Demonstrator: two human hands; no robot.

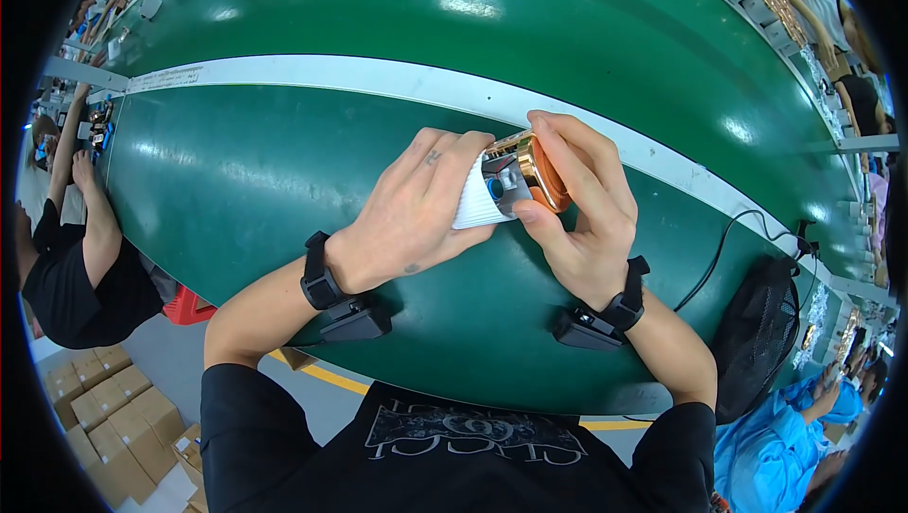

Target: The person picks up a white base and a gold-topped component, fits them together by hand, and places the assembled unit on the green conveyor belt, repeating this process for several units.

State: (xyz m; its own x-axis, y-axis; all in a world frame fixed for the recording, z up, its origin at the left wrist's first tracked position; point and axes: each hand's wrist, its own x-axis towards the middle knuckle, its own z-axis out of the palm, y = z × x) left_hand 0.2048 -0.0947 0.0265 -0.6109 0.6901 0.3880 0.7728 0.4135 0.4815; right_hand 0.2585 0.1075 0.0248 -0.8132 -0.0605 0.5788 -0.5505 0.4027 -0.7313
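Note:
Above the green tabletop [255, 173], my left hand [407, 206] is closed around a small white ribbed housing [473, 198]. Its open side shows a blue round part and some silvery pieces inside. My right hand [591, 210] grips a round gold-rimmed cap [544, 175] with an orange face, fingers on its far edge and thumb below. The cap is tilted beside the housing's open side; whether the two are joined I cannot tell. Fingers hide part of both. Each wrist wears a black strap with a black box.
A white strip [331, 69] crosses the table beyond my hands. On the right lie a black mesh bag [757, 333] and a black cable [711, 262]. Cardboard boxes [123, 418] are stacked on the floor at lower left. Other people work at the left and right edges.

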